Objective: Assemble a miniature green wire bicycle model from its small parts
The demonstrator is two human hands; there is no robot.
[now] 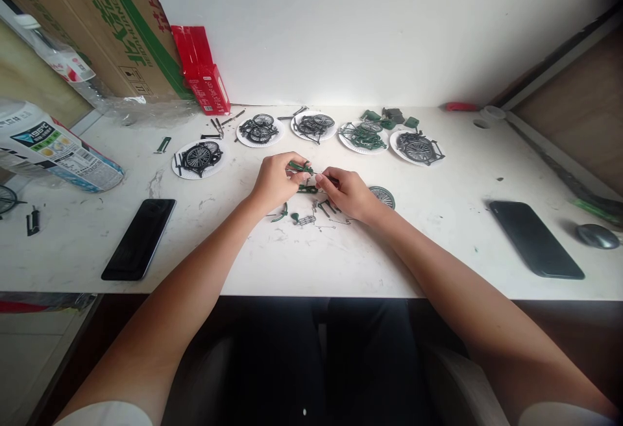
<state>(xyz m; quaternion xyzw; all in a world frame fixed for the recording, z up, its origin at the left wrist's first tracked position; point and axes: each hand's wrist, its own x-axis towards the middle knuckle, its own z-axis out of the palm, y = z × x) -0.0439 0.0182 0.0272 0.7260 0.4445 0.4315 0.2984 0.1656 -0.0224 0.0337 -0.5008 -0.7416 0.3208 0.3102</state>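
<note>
My left hand (275, 180) pinches a small green model bicycle part (300, 167) above the white table (341, 257). Right beside it, my right hand (348, 193) grips a thin dark tool or part whose tip meets the green piece. Under and between the hands lie loose small green and metal pieces (306, 215). A grey spoked wheel (383, 196) lies flat just right of my right hand. What sits inside the right fist is mostly hidden.
Several white paper plates hold wheels and frame parts: one at left (198, 158), others along the back (259, 130), (314, 125), (363, 136), (417, 147). Black phones lie at left (139, 238) and right (535, 239). A mouse (597, 236), red box (207, 78) and cardboard carton (97, 17) border the table.
</note>
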